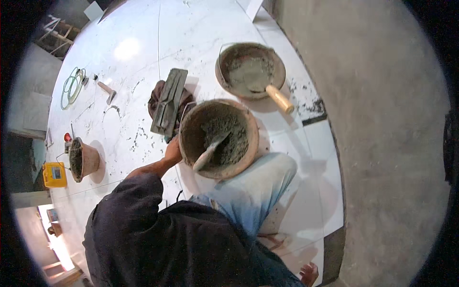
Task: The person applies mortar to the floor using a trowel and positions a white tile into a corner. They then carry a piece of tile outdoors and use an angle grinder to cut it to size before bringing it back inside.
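mortar bucket (191, 131): at 12 o'clock of the knee (279, 167)
progress: mortar (222, 123) seems mixed, plenty left unused
trowel (204, 160): in it, handle toward 7
left hand (174, 151): bucket's 9 o'clock, fingers hidden, grip can't be told
right hand (309, 273): 5 o'clock, grip unclear

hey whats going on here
A person on a white tiled floor has the left hand at the left side of a bucket of grey mix; its grip is unclear. A trowel rests in that mix. What looks like the right hand is away at the lower right. Beyond stands a basin of wetter mix with a wooden-handled tool in it.
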